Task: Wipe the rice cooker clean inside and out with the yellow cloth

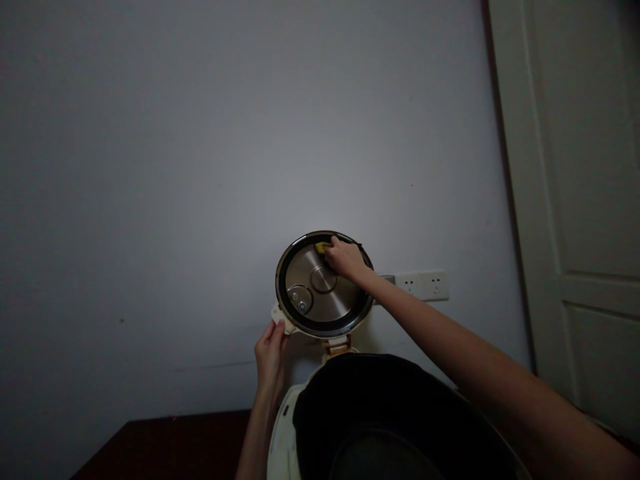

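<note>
A pressure cooker lid [330,303] stands raised on its hinge, its round metal inner face with a black sealing ring turned toward me. My right hand [346,259] is closed on a small yellow cloth or sponge [321,247], pressed near the top of the lid's inner face. My left hand [271,348] grips the white tab [281,321] at the lid's lower left edge, fingers closed round it. Below the lid is the white cooker body [284,437] with a dark inner pot [370,407] in it.
Behind the lid is a pale wall [200,167] with a white power socket [431,285] to the right. The cooker is by a dark red tabletop [165,447]. At the far right is a panelled door [575,200].
</note>
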A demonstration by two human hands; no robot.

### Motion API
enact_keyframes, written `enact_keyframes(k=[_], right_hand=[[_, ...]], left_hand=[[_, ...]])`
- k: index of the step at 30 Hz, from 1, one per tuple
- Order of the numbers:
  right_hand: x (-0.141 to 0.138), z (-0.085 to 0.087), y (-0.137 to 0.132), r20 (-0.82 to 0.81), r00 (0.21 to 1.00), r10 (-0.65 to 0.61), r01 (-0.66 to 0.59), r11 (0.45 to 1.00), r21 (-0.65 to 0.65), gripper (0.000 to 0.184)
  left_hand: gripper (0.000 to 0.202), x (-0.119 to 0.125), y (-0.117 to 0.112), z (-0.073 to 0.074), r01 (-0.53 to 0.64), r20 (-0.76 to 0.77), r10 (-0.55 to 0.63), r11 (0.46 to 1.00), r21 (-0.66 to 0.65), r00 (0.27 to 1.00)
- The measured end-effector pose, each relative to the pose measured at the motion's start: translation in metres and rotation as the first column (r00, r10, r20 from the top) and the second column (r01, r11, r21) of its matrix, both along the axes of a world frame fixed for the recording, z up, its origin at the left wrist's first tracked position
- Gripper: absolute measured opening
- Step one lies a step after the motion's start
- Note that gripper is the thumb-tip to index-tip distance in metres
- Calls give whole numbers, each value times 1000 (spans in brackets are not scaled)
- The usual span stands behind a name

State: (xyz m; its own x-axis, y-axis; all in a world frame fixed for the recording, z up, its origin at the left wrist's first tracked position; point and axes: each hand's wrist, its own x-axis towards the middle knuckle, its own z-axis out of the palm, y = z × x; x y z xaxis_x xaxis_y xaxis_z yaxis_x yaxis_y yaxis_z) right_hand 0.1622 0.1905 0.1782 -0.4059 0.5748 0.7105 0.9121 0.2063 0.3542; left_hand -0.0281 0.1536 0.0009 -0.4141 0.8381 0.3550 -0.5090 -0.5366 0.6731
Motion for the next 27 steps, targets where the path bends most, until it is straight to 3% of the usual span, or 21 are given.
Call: enact_keyframes(k=[6,10,13,17,24,27], right_hand=[[31,-44,-11,24,996,-82,84,990,-111,35],[38,-75,-21,71,996,-58,71,980,-187,32],[36,-85,-24,88,996,-29,48,975,-218,30],[35,-79,-22,96,995,-11,32,974,-224,30],[38,-42,-14,24,996,-84,87,982,-169,35],[32,-46,-19,2,994,-113,111,973,-205,34]], left_hand=[[33,0,-1,0,-11,-26,12,1000,15,1000],[34,1,-2,1,-10,-16,11,999,37,1000],[32,2,-4,2,-21,-23,22,999,31,1000],[31,2,-3,2,-26,7,26,1000,8,1000],[37,0,-3,1,-10,-23,10,1000,10,1000],[37,1,-4,2,-6,-12,6,1000,11,1000]])
